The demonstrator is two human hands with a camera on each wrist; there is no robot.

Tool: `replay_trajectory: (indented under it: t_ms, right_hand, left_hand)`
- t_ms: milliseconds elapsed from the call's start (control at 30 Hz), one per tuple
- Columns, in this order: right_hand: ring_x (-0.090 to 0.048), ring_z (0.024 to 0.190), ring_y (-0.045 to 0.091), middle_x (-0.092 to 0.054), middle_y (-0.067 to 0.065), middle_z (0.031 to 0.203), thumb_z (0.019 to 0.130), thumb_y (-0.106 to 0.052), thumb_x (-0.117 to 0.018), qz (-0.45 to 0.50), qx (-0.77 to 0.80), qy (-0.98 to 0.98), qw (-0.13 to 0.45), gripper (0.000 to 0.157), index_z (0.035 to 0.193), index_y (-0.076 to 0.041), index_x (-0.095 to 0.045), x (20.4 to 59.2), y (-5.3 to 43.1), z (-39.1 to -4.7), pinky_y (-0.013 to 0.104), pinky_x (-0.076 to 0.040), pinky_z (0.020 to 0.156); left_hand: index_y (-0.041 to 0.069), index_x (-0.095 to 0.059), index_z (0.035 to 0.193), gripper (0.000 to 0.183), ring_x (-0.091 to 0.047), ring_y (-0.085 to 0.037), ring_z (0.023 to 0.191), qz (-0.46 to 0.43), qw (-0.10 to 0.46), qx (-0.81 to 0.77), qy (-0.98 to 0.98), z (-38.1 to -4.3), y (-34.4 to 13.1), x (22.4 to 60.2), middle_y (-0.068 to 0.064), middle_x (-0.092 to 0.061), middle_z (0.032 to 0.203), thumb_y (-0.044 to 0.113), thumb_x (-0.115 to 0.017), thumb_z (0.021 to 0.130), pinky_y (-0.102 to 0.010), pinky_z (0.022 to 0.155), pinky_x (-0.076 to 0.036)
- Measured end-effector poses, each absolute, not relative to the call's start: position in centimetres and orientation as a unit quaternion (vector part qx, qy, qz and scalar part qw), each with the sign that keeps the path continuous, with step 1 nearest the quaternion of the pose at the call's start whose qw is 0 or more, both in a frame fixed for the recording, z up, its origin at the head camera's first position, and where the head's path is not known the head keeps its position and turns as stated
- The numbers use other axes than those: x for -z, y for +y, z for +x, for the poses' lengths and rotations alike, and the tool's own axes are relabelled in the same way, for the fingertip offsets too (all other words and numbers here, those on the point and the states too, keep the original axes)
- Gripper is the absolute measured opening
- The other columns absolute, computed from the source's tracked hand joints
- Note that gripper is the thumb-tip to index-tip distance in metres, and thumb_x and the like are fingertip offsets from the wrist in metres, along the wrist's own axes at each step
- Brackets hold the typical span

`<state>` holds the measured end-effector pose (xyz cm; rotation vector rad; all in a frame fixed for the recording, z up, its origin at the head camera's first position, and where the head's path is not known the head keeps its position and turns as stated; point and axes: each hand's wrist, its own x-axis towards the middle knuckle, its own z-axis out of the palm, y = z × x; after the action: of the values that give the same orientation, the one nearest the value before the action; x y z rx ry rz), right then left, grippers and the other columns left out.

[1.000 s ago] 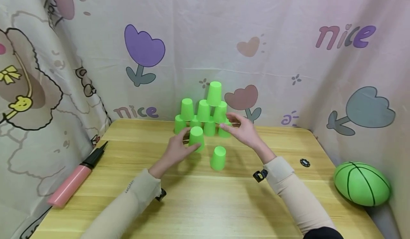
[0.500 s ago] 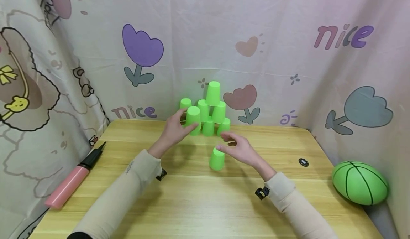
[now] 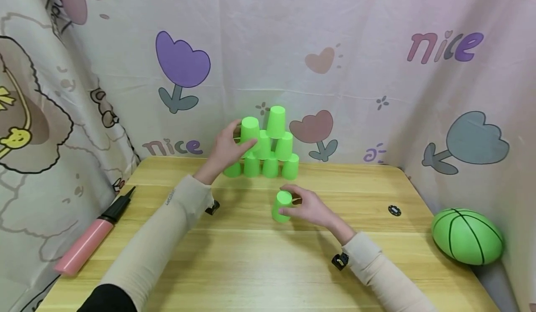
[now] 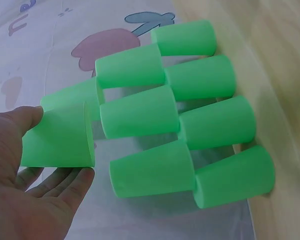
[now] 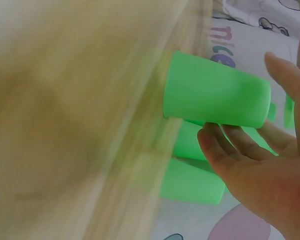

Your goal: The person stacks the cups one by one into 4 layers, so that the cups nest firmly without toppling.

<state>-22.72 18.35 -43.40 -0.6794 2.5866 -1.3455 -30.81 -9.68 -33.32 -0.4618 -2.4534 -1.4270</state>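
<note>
Green cups are stacked upside down in a pyramid at the table's back, with a bottom-row cup, a middle-row cup and a third-level cup visible. My left hand holds another green cup between thumb and fingers, raised beside the third-level one and apart from the middle row in the left wrist view. Nearer the front, a loose green cup stands upside down on the table. Around it lies my right hand; its fingers are at the cup's side, while the thumb appears off it.
On the left of the wooden table lies a pink hand pump with a black nozzle. A black round chip lies to the right. A green ball sits by the right edge. A printed curtain hangs behind.
My left hand has lifted its cup up and back to the pyramid's upper level. My right hand has come away from the pyramid, down to the loose cup.
</note>
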Motion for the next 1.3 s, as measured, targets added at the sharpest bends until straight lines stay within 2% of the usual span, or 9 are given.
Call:
replay_trajectory:
  t_ms: [200,467,700,1300]
  right_hand:
    - [-0.069,0.115,0.028,-0.070,0.012,0.128,0.089,-0.021,-0.085,-0.217,0.458,0.859,0.079,0.073,0.152,-0.004,-0.051,44.4,18.2,-22.6,0.046,-0.060,0.103]
    - [-0.070,0.113,0.029,-0.071,0.013,0.122,0.089,-0.018,-0.085,-0.205,0.470,0.854,0.091,0.064,0.144,-0.002,-0.058,45.7,18.4,-22.6,0.038,-0.062,0.099]
    - [-0.070,0.112,0.027,-0.073,0.011,0.119,0.088,-0.019,-0.086,-0.209,0.457,0.859,0.095,0.059,0.139,-0.003,-0.061,46.1,18.5,-22.7,0.043,-0.062,0.099]
    - [-0.069,0.113,0.027,-0.072,0.011,0.121,0.089,-0.017,-0.084,-0.213,0.451,0.861,0.096,0.060,0.142,-0.003,-0.059,45.7,18.3,-22.5,0.044,-0.061,0.101]
  left_hand:
    - [0.007,-0.048,0.154,0.071,-0.066,-0.035,0.124,-0.140,0.140,0.488,-0.850,-32.0,-9.5,32.6,-0.020,-0.068,0.136,0.030,-0.080,0.095,-0.048,0.105,-0.059]
    - [0.007,-0.047,0.155,0.071,-0.068,-0.037,0.121,-0.116,0.141,0.484,-0.855,-33.1,-8.9,32.0,-0.021,-0.069,0.134,0.031,-0.079,0.096,-0.050,0.104,-0.059]
    - [0.007,-0.046,0.156,0.072,-0.064,-0.036,0.124,-0.100,0.137,0.472,-0.865,-34.2,-8.6,31.9,-0.020,-0.067,0.138,0.033,-0.078,0.097,-0.051,0.107,-0.055]
    - [0.005,-0.043,0.158,0.073,-0.060,-0.037,0.133,-0.084,0.124,0.464,-0.873,-36.1,-8.4,32.0,-0.021,-0.063,0.144,0.032,-0.076,0.098,-0.051,0.114,-0.051]
